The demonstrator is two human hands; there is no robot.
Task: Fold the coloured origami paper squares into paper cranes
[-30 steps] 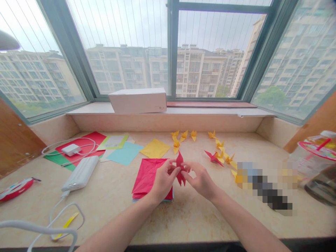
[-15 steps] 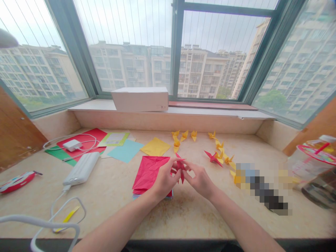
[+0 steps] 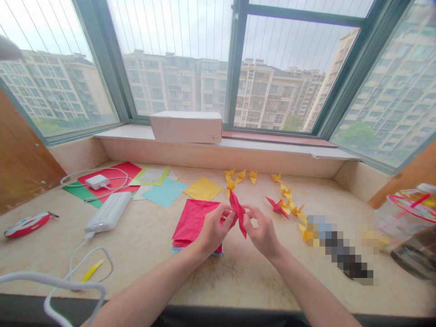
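Note:
Between my two hands, above the counter, is a red origami crane (image 3: pixel 239 212) with pointed ends sticking up and down. My left hand (image 3: pixel 218 227) pinches its left side, fingers bent. On its right side, the fingertips of my right hand (image 3: pixel 260 229) close on it. Under and beside my left hand lies a stack of red paper squares (image 3: pixel 190 222), with pale blue sheets showing at its lower edge. To the right rests another red origami crane (image 3: pixel 277 207), among several yellow origami cranes (image 3: pixel 286 190) set in a curved line.
Loose sheets of yellow paper (image 3: pixel 203 188) and light blue paper (image 3: pixel 165 192) lie behind. A white power bank (image 3: pixel 109 211) with cables and a red-and-white cutter (image 3: pixel 29 225) are left. At right stand a plastic cup (image 3: pixel 405 213) and a blurred-out object (image 3: pixel 337 247). A white box (image 3: pixel 186 128) sits on the sill.
The red crane between my hands has turned, and its long pointed parts now show wider, one up and one down. My view has tilted and shifted slightly.

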